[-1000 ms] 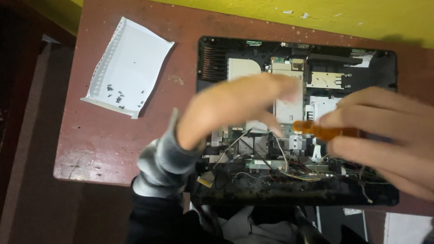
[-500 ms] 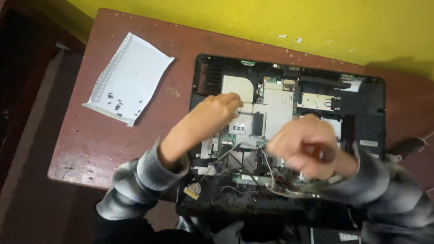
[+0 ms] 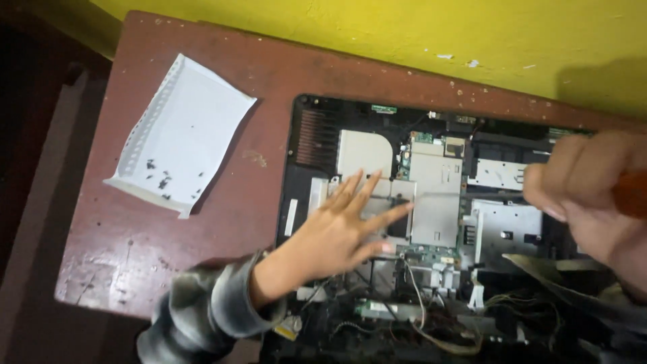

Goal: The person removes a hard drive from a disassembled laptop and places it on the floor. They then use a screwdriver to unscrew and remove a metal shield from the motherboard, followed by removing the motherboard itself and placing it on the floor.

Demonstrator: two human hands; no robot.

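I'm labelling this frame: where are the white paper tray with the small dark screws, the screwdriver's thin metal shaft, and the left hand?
White paper tray (image 3: 195, 128): head view, bare middle.
Thin metal screwdriver shaft (image 3: 465, 193): head view, mid-length.
Left hand (image 3: 330, 236): head view, back of hand.

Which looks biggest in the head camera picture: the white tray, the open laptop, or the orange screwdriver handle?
1. Open laptop, partly cut off by the frame edge.
2. White tray.
3. Orange screwdriver handle, mostly hidden inside the right hand and close to the camera.
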